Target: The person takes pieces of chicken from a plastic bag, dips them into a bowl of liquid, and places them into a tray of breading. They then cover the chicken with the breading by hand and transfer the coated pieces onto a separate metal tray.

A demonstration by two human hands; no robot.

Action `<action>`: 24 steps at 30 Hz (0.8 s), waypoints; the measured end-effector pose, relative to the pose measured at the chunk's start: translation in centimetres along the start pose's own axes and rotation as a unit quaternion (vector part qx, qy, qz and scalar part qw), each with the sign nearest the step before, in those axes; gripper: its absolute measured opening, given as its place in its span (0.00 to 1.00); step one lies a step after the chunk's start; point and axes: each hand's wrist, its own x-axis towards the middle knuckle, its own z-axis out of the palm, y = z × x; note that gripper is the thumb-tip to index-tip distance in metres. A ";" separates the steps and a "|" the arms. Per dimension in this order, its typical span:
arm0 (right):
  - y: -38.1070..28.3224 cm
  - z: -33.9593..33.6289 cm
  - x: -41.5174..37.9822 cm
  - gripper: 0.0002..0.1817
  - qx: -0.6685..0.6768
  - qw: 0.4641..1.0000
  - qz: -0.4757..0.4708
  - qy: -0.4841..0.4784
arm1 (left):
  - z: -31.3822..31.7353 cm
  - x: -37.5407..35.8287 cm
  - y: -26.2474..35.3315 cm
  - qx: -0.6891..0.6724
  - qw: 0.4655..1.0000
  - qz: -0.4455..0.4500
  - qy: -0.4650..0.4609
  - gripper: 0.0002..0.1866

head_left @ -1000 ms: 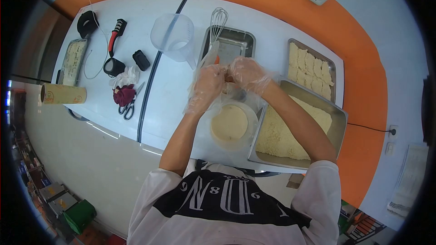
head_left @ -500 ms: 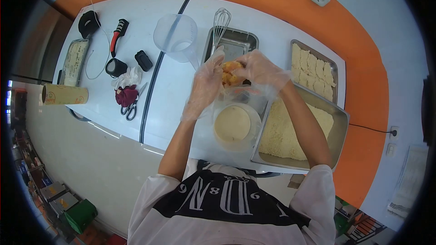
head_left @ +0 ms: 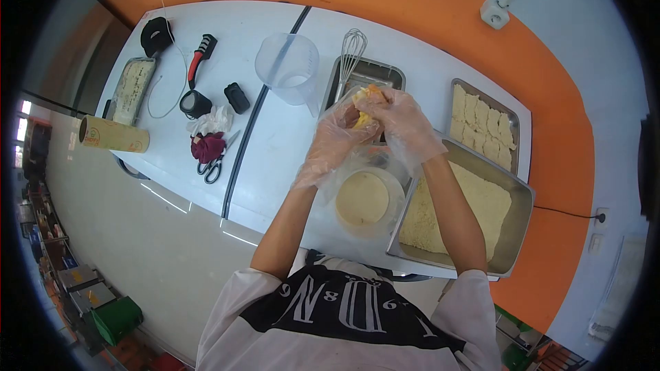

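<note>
Both my hands wear clear plastic gloves and meet over the middle of the table. My left hand (head_left: 335,140) cups a soft yellow-orange piece of food (head_left: 364,99) from the left. The fingers of my right hand (head_left: 404,122) close on the same piece from the right. Below them stands a round clear tub of pale, creamy liquid (head_left: 362,197). Behind the hands is a metal tray (head_left: 397,77), partly hidden, with a whisk (head_left: 353,55) leaning in it. Under my right forearm sits a deep steel pan (head_left: 520,225) of pale yellow crumbs (head_left: 440,223).
A smaller tray of coated pieces (head_left: 482,127) lies at the far right. Left of the whisk stands a clear measuring jug (head_left: 287,72). Further left are scissors (head_left: 212,168), a red-and-black knife sharpener (head_left: 201,60), a wrap roll (head_left: 113,135) and a long container (head_left: 133,89).
My hands have drawn closer together around the food, which now shows less and sits higher between the fingers. The whole view has shifted slightly, moving the table right and down.
</note>
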 end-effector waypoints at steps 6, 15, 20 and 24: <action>0.1 -2.0 0.3 0.32 -0.213 0.977 -0.020 0.009 | 0.1 0.1 0.1 -0.072 0.993 -0.089 0.033 0.27; -0.3 -2.6 -0.7 0.26 -0.185 0.981 -0.013 0.062 | -0.4 1.0 -1.9 -0.191 0.977 -0.092 -0.027 0.27; -0.9 -1.7 -1.9 0.20 -0.077 0.993 -0.057 0.075 | -0.8 0.8 -3.0 -0.227 0.971 -0.076 -0.016 0.25; 1.1 -3.4 0.0 0.21 -0.112 0.989 -0.077 0.057 | -1.0 0.4 -4.0 -0.315 0.949 -0.018 -0.023 0.22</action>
